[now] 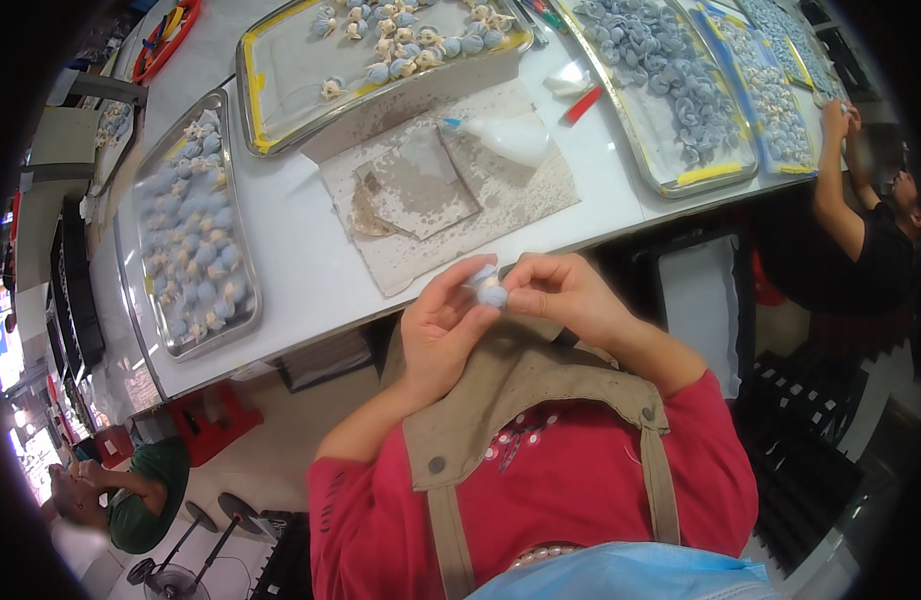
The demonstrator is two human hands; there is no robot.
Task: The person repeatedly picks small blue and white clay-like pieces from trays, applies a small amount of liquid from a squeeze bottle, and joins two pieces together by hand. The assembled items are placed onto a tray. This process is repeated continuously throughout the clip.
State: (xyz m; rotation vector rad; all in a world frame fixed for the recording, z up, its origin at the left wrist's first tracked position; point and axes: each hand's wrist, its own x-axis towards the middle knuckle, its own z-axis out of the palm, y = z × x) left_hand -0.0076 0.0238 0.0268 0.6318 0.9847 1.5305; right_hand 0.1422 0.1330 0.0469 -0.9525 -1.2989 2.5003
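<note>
Close to my body, at the table's near edge, a small blue-grey and cream figurine [491, 291] is pinched between my two hands. My left hand [445, 318] holds it from the left with thumb and fingertips. From the right, the thumb and forefinger of my right hand [565, 295] press against its side. Fingertips cover part of the piece, so its finer details do not show. Just beyond my hands lies a stained cardboard sheet [395, 265] with a smaller, splotched board [420, 190] on it. A white squeeze bottle with a blue tip [515, 138] rests on the cardboard.
Similar figurines fill a metal tray [242, 290] at left and a yellow-taped tray [265, 110] at the back. Another tray [680, 182] holds loose blue-grey pieces. A red-handled tool [581, 106] lies between them. Co-workers sit at far right [850, 215] and lower left [145, 495].
</note>
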